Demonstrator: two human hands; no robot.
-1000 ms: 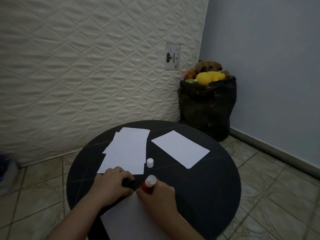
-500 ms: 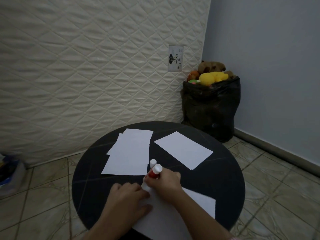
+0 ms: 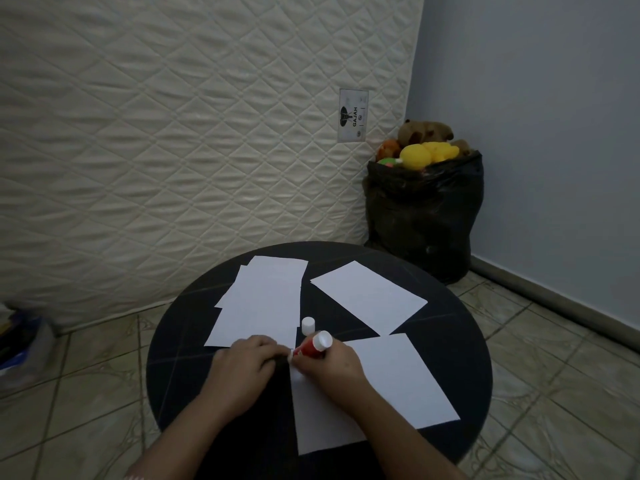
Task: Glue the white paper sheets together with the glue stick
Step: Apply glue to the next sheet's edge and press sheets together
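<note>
R hand point(image 3: 332, 370) grips the glue stick point(image 3: 313, 347), tilted, white base up and away, tip down at the near sheet point(image 3: 391, 386)'s top-left corner; the tip itself is hard to make out btwn the two hands. L hand point(image 3: 247, 363) lies curled, knuckles up, just left of that corner; fingertips hidden, so can't tell if it pinches the paper or only presses on it. Both forearms cut off at the bottom edge. The cap point(image 3: 308, 324) stands upright just beyond the stick. Beyond the cap on the left, a stack point(image 3: 263, 299) of sheets, loosely fanned; count unclear. Right of the stack, a single sheet point(image 3: 369, 296) lies skewed. All sit on a round black table point(image 3: 460, 341). Behind it a quilted mattress point(image 3: 173, 133) leans upright w/ a small label point(image 3: 353, 115). Right of the mattress, a black bag point(image 3: 422, 216) of soft toys in the corner by a grey-blue wall point(image 3: 536, 98). Tiled floor point(image 3: 86, 375); blurry stuff at far left.
</note>
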